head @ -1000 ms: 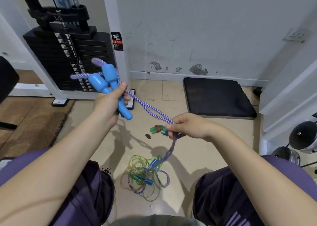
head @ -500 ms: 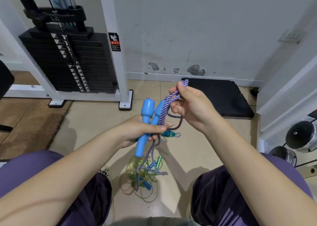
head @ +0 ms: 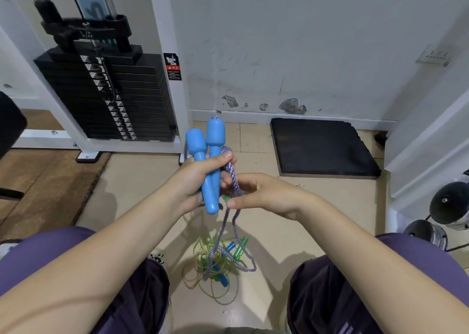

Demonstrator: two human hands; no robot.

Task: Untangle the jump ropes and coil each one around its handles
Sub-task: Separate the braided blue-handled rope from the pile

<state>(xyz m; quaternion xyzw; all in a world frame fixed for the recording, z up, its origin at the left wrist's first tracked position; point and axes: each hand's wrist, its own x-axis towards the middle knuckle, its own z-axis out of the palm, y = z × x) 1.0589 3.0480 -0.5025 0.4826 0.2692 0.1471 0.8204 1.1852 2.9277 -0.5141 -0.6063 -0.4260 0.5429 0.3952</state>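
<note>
Head view looks down between the knees at a person seated over a tiled floor, mid-wrap on one rope. Done well, this step wants the left hand (head: 196, 181) to keep the two blue handles (head: 209, 161) side by side and steady while the right hand (head: 264, 195) carries the purple-and-white rope (head: 232, 178) round both of them, each turn laid snug beside the one before — even tension, no slack loops, and no hard tug, since the rope's lower run looks caught in the pile below. The left hand's fingers and thumb are curled round both handle shafts, the thicker heads pointing up and away from the body, the narrow ends poking out below the palm. The right hand sits just beside it, nearly touching, fingers curled on the rope with the thumb stretched toward the handles' lower ends; something small and green (head: 226, 198) shows at its fingertips, but I cannot tell what it is. From the hands the rope drops in two strands to the floor, where its loop rests on the tangle of thin yellow-green cords (head: 203, 280) and small blue and green handles (head: 239, 248) lying between the feet, well below both hands. My guess is that the hanging part should be lifted free of that pile a little at a time as the wraps go on, lest it drag the other ropes up with it.
</note>
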